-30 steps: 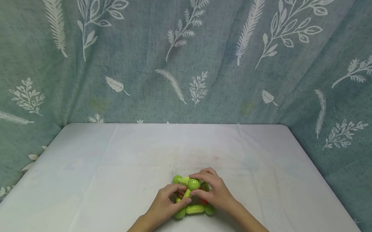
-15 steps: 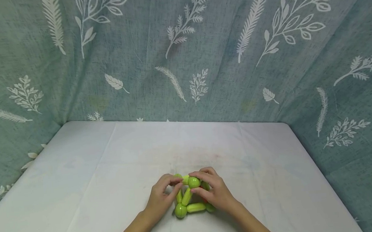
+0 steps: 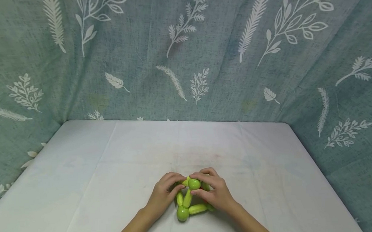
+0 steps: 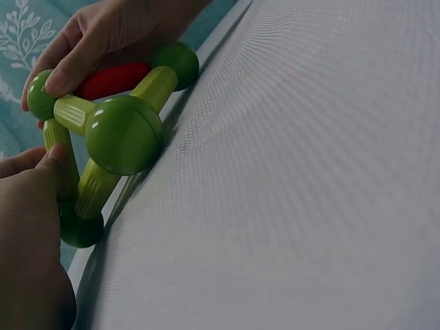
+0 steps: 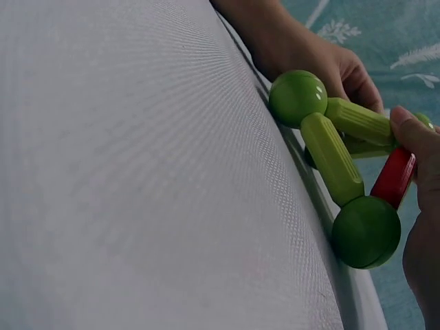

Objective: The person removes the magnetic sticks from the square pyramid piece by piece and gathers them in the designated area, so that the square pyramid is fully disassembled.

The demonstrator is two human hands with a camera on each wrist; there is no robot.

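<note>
Rod (image 4: 68, 172) now in left grip (image 3: 161, 195)

Curtained tabletop nook: leaf-print drapes (image 3: 223, 79) around white-covered table (image 3: 128, 150).

Green balls (image 4: 125, 135), lime rods (image 5: 333, 159), red rod (image 4: 113, 81)

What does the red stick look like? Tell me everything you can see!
The red stick is straight and shiny, and looks like plastic. It is one edge of a shape made with green balls and yellow-green sticks. It slants: its low end meets a dark green ball, and its high end reaches up by the right hand, which pinches another ball. I can't tell whether that hand touches it.
</note>
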